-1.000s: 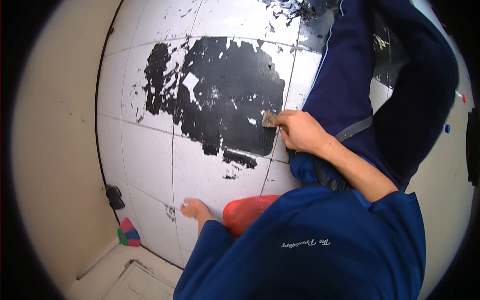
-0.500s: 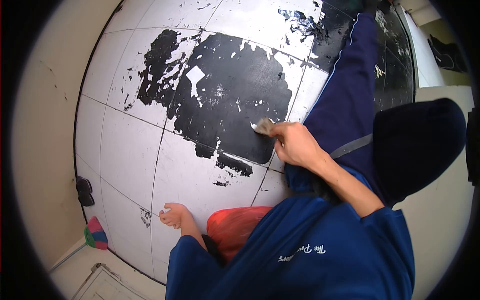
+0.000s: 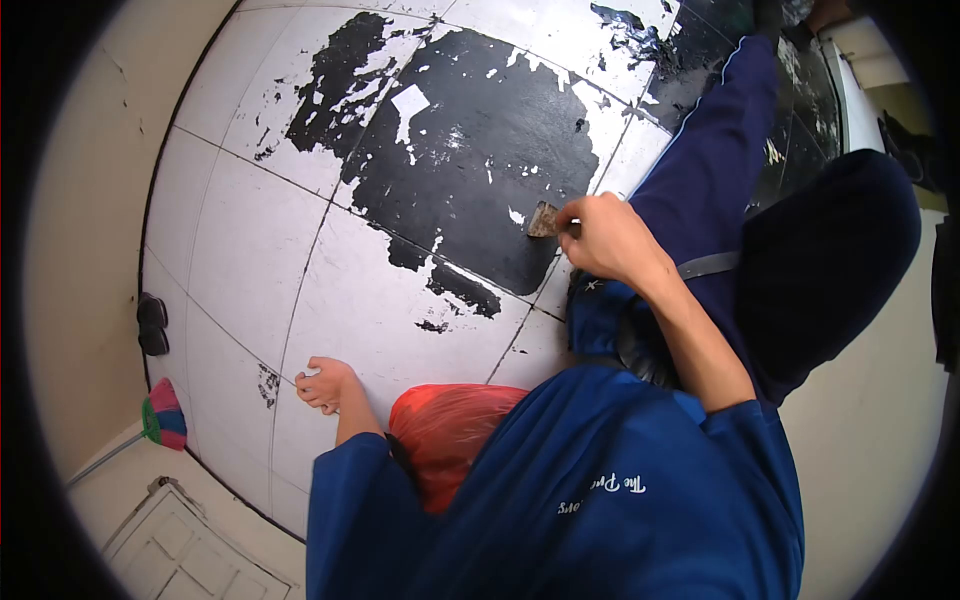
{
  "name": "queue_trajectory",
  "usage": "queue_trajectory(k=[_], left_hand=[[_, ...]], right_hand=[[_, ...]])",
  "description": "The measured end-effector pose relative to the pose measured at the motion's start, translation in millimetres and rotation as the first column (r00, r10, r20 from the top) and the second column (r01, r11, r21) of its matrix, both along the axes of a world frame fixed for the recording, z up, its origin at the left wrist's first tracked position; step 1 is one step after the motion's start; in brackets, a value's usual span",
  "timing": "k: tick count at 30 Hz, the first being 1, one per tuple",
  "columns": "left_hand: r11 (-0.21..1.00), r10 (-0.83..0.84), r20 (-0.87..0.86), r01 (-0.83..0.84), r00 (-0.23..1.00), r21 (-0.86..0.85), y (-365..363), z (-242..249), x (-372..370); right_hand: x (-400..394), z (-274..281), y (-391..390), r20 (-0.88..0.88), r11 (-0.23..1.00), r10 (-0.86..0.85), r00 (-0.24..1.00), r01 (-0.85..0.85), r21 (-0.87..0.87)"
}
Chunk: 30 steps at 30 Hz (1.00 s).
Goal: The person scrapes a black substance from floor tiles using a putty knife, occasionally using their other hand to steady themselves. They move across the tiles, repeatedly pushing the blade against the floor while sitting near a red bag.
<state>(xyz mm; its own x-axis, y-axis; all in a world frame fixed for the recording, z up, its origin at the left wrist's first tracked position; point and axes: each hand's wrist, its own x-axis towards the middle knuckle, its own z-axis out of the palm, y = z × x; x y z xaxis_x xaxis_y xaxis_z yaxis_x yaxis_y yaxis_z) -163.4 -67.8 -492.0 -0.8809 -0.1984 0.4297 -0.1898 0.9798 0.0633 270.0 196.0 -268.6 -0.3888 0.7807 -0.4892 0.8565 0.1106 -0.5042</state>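
Note:
In my right hand (image 3: pixel 612 238) is a scraper (image 3: pixel 542 220) with a flat, stained blade. My fingers are closed around its handle, which they mostly hide. The blade rests at the lower right of a black patch (image 3: pixel 470 150) on the white tiled floor (image 3: pixel 250 240), where a white coating has come away in ragged edges. A small white flake (image 3: pixel 516 215) lies beside the blade. My left hand (image 3: pixel 325 385) is down on the white tiles with its fingers curled in, and I see nothing in it.
Red, thin plastic (image 3: pixel 450 430) shows beside my blue shirt. My legs in dark trousers (image 3: pixel 690 190) stretch along the right. Dark slippers (image 3: pixel 152 323) and a colourful broom (image 3: pixel 165 415) lie by the left wall. Peeled black scraps (image 3: pixel 630 35) are at the top; a door (image 3: pixel 190 550) is lower left.
The scraper in my right hand has shifted slightly across the black patch, its blade now seen flatter. My left hand's fingers have curled in more. The whole view has tilted a little.

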Motion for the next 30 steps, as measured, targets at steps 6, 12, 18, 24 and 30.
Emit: queue_trajectory(k=[6,12,18,24,30], left_hand=[[1.000,0.005,0.004,-0.005,1.000,-0.001,2,0,3],[1.000,-0.013,0.014,0.013,1.000,0.012,1,-2,2],[1.000,-0.006,0.027,0.006,1.000,0.002,1,2,-1],[1.000,-0.004,0.069,0.002,0.998,0.019,-3,2,2],[1.000,-0.005,-0.003,0.005,1.000,0.002,2,-2,0]], right_hand=[[22,-15,-54,-0.186,0.988,0.145,0.972,-0.134,0.073],[10,-33,-62,-0.146,0.957,0.162,0.976,-0.119,0.265],[-23,-28,-74,-0.071,0.966,0.140,0.988,-0.120,0.230],[-33,-26,-62,-0.071,0.969,0.034,0.997,-0.016,0.245],[-39,-30,-61,-0.059,0.975,0.019,0.998,-0.006,0.223]])
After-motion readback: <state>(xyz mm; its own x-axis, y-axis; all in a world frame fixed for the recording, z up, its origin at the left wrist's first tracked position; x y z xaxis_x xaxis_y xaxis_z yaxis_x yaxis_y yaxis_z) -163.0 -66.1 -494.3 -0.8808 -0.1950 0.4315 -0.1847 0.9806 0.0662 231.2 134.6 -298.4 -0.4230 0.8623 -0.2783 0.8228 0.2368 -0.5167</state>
